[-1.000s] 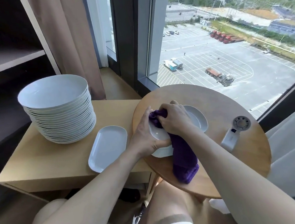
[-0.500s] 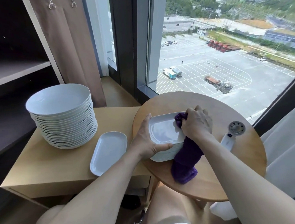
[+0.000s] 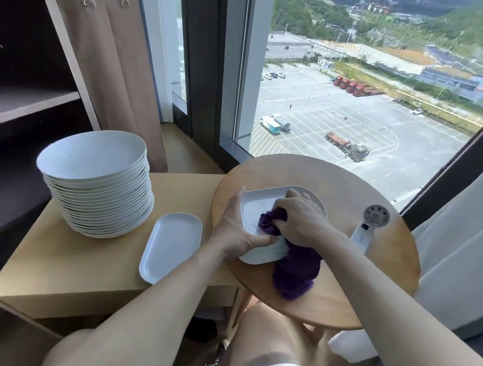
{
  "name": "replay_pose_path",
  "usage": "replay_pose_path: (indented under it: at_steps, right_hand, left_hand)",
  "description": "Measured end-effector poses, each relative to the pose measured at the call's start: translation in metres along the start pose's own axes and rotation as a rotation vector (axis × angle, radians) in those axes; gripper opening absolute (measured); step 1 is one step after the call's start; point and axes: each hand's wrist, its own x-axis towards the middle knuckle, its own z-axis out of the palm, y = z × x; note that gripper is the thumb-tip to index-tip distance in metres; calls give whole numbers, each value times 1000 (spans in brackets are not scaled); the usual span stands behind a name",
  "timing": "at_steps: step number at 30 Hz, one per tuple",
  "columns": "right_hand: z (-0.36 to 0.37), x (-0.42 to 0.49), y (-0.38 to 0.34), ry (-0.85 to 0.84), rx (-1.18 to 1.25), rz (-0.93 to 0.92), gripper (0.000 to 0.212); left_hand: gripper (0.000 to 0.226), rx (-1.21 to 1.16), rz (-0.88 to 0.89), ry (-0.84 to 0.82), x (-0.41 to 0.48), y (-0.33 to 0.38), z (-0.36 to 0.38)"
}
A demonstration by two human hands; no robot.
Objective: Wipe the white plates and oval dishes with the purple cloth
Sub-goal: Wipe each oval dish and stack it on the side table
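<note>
The oval dish is gripped at its left rim by the left hand, the purple cloth clutched on its near half by the right hand.

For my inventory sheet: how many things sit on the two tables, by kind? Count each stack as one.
Stacks of white crockery: 2 (round plates, oval dishes)
Single oval dish: 1
Purple cloth: 1
White handheld fan: 1
Total: 5
</note>
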Motion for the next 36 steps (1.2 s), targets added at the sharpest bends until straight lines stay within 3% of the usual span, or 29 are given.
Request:
replay_pose_path:
  at_steps: [5,15,21,27,36]
  right_hand:
    - [8,16,-33,-10,47,-98,20]
    - [18,45,-30,19,134,-49,20]
    - [18,48,-19,80,159,70,28]
    - [6,46,1,60,27,220,34]
    - [-1,19,14,140,-6,342,29]
  left_hand:
    - [140,-85,-14,-32,2,3,-3]
    - [135,-135,-5,-42,3,-2,1]
    - [133,-90,0,-3,1,-5,2]
    - [133,-27,-3,19,-1,-3,1]
    - [131,26,21,26,-3,-3,2]
